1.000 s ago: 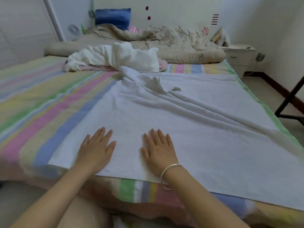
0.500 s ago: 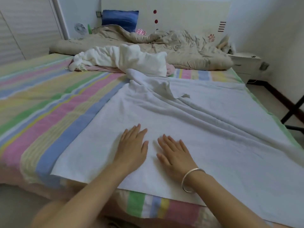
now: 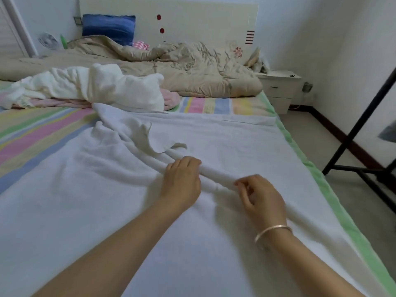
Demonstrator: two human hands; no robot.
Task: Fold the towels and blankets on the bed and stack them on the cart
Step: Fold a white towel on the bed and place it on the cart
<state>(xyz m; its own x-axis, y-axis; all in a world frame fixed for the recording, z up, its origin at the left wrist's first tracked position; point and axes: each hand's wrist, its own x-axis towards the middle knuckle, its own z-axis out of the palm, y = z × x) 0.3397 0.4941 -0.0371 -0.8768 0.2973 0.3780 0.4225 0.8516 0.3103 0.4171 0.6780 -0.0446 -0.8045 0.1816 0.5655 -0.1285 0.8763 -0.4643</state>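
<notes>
A large white towel [image 3: 90, 202] lies spread over the striped bed [image 3: 32, 133], with a long raised wrinkle running across its middle. My left hand [image 3: 182, 183] curls over that ridge of cloth. My right hand [image 3: 261, 196], with a bracelet at the wrist, pinches the same ridge a little further right. The towel's far corner [image 3: 154, 138] is flipped over on itself. A crumpled white towel [image 3: 102, 84] lies beyond it on a pink cloth [image 3: 169, 99]. The cart is not in view.
A beige quilt [image 3: 182, 67] is bunched along the head of the bed under a blue pillow [image 3: 108, 26]. A white nightstand [image 3: 280, 88] stands at the far right corner. A black metal stand [image 3: 351, 146] rises from the floor to the right.
Both hands have slid forward from lying flat near the towel's front edge to its middle, and have closed on the raised wrinkle. The camera has moved closer over the bed.
</notes>
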